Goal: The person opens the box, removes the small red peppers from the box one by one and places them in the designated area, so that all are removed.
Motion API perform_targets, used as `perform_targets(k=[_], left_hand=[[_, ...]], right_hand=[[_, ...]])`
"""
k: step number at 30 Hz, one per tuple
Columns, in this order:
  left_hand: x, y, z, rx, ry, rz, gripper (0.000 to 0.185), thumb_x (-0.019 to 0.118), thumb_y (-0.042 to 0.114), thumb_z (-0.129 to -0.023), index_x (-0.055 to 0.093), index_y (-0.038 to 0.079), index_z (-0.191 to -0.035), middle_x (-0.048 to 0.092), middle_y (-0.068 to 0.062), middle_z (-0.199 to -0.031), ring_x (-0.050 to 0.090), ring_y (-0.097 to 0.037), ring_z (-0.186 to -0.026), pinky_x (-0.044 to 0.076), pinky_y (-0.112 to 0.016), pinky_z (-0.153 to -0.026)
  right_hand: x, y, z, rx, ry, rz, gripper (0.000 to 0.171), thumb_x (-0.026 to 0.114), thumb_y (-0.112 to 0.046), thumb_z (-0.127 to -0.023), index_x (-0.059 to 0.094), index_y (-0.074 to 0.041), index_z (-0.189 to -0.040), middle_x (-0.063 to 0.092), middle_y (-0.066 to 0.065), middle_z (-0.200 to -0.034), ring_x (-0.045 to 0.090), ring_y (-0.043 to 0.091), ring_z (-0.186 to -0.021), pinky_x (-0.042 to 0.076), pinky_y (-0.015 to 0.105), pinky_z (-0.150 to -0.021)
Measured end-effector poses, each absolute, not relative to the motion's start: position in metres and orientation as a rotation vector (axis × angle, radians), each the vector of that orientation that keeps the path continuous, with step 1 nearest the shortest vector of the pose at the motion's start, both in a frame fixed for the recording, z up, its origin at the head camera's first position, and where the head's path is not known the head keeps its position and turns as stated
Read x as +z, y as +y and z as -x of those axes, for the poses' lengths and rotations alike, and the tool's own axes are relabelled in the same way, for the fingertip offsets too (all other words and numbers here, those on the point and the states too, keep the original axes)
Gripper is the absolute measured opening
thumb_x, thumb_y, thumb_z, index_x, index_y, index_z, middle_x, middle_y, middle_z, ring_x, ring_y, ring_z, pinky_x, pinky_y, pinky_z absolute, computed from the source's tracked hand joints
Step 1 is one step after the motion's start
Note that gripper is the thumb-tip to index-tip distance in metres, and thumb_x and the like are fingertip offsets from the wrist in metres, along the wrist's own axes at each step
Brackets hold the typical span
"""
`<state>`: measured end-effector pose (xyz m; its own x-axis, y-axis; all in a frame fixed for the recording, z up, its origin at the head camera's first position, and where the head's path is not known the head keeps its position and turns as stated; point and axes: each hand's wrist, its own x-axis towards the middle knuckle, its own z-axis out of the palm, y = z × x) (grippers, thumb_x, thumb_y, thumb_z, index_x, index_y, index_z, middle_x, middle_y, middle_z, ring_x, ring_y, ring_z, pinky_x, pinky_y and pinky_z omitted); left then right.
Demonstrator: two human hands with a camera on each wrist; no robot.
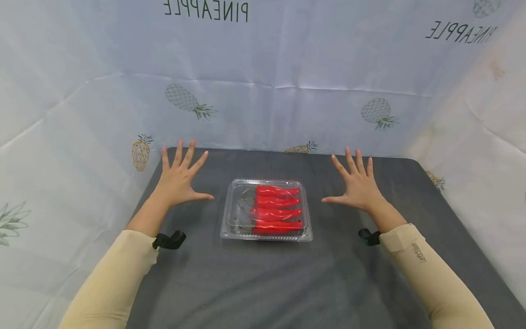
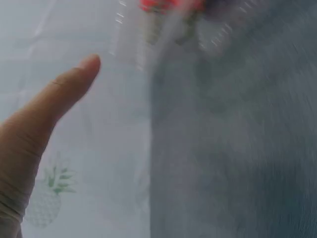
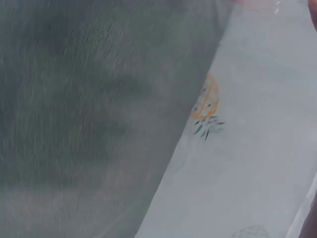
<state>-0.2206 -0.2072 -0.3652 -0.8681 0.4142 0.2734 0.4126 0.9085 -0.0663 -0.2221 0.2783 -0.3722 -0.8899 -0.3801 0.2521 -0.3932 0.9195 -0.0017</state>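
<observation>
The left hand (image 1: 178,180) and right hand (image 1: 357,185) lie flat, fingers spread, gripping nothing, on the dark grey cloth worktop (image 1: 263,283). Between them, apart from both, sits a clear ribbed plastic box (image 1: 230,219) holding four glossy red chillies (image 1: 277,208).

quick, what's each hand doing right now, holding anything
Left hand: open, fingers spread, holding nothing, left of the clear box of red peppers.
Right hand: open, fingers spread, holding nothing, right of the box.
</observation>
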Motion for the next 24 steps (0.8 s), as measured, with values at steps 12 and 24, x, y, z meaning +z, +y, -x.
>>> perform_targets(k=[12,24], left_hand=[[-0.386,-0.186,0.170,-0.879,-2.823,0.441,0.122,0.073,0.051,-0.071,-0.015,0.018,-0.148,-0.035,-0.007,-0.149,-0.034,-0.027,-0.136,-0.020,-0.061,-0.106],[-0.428,-0.148,0.132,-1.718,-2.578,0.330,0.103,0.068,0.021,-0.083,-0.011,0.016,-0.149,-0.020,-0.004,-0.155,-0.018,-0.035,-0.142,-0.004,-0.066,-0.108]], right_hand=[[-0.382,0.248,0.172,0.854,-2.833,-0.513,0.115,0.079,-0.036,-0.069,0.001,-0.015,-0.151,-0.008,0.015,-0.157,-0.019,0.036,-0.142,-0.012,0.065,-0.107],[-0.421,0.220,0.132,1.714,-2.622,-0.292,0.094,0.071,-0.011,-0.079,0.011,-0.010,-0.151,0.009,0.013,-0.157,0.006,0.033,-0.144,0.019,0.020,-0.114]])
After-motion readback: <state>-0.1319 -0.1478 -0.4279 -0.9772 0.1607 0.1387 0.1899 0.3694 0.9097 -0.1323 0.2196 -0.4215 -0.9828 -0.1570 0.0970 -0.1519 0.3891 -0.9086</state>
